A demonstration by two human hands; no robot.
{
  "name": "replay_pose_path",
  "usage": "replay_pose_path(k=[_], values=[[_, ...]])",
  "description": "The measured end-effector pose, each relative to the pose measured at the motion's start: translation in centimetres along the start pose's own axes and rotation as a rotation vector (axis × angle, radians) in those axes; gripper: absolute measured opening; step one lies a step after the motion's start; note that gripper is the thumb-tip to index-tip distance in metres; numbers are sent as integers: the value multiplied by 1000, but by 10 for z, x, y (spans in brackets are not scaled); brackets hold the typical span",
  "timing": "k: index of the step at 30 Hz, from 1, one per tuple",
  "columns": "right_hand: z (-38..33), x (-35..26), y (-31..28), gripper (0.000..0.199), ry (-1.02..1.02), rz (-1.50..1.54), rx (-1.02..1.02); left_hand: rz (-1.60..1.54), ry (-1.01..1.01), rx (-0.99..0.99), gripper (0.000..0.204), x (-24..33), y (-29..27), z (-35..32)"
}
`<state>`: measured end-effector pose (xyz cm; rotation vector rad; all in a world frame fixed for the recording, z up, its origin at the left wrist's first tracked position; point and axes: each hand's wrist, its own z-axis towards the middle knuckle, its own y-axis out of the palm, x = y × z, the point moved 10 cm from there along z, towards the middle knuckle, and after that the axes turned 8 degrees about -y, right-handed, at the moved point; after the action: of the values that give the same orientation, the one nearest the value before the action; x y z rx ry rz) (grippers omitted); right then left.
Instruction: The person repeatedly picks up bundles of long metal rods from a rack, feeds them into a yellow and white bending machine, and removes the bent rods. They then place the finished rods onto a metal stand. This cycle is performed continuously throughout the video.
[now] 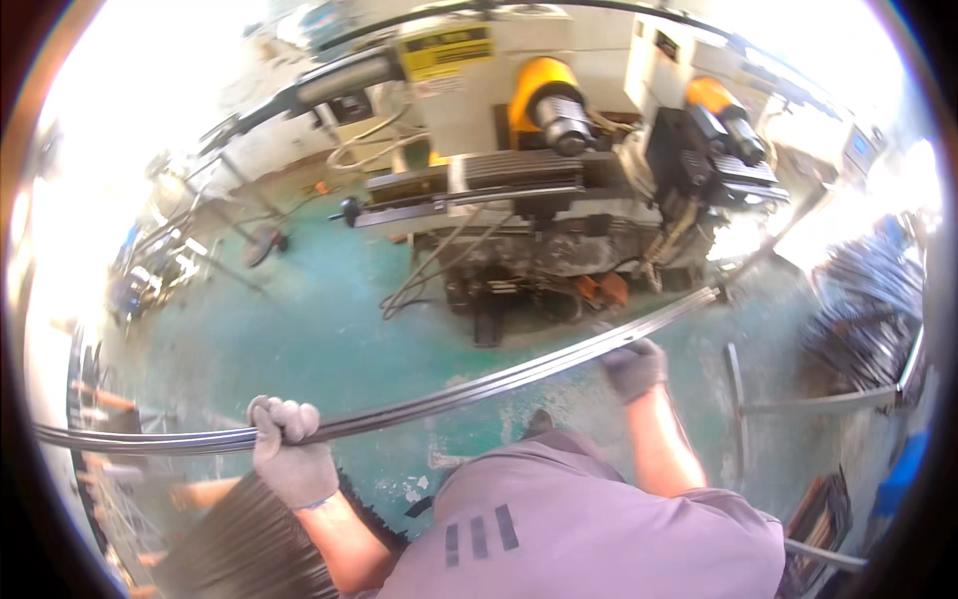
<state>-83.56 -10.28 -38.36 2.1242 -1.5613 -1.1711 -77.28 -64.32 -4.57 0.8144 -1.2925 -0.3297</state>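
Note:
A bundle of long, thin metal bars [479, 384] stretches across in front of me, from the left rim up to the right. My left hand [291, 449], in a grey work glove, has its fingers wrapped over the bars left of my body. Farther right, my gloved right hand [636, 369] grips the same bundle from below, near its right end; part of its fingers is hidden behind the metal. The bars hang above the floor, and their right end lies close to the machine. How many bars there are is hard to make out.
A machine [529, 195] with orange-and-black motor heads and a hand crank stands ahead, cables hanging from it. Dark bar stock [244, 549] lies at lower left. On the right are a metal frame [818, 404] and a heap of dark strips [866, 309]. The floor [299, 344] is green.

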Motion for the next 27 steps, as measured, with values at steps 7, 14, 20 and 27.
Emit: replay_pose_path(k=[7,14,20,27], values=[[10,-77,83,12,-210,244,-75,1,-185,-277,22,-83,104,80],[69,-241,68,28,-640,198,34,-165,-225,-145,23,-80,54,205],[58,-190,204,20,-638,70,26,-156,-434,-189,19,-214,59,286],[109,-223,255,24,-600,48,139,-244,-733,-235,28,-284,90,346]])
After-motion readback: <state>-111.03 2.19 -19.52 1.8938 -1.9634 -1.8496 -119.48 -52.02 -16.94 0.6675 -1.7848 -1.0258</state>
